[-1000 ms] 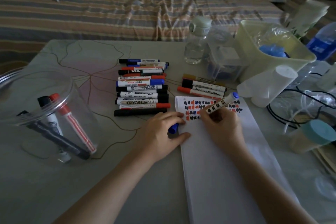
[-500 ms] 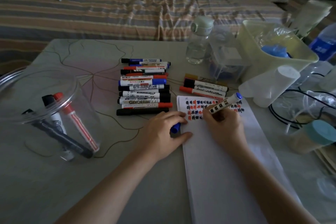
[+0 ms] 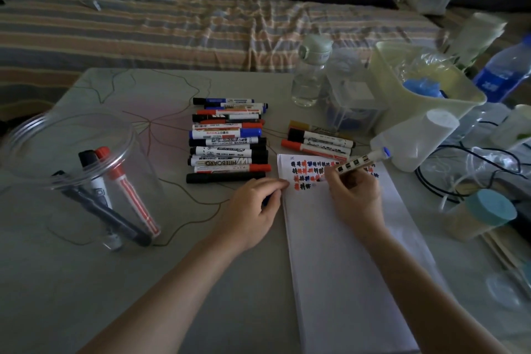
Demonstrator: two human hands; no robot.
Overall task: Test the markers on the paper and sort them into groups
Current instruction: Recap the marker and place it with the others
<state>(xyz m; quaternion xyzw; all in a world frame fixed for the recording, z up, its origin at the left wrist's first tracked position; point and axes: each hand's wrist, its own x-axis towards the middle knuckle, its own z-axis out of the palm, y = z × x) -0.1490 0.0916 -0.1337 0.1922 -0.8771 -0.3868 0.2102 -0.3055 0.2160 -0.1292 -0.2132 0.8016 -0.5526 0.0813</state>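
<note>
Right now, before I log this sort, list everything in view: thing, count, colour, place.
marker pile: about twelve, black, red, blue caps; table centre
small marker group: three, right of pile
clear jar: one, holds three markers; left
paper pad: one, white, scribbled at top
water bottle: one, clear; behind
cream bin: one; right
blue-lidded jar: one; right edge
blue marker: one, on pad
left hand: grips blue cap
right hand: holds blue marker
</note>
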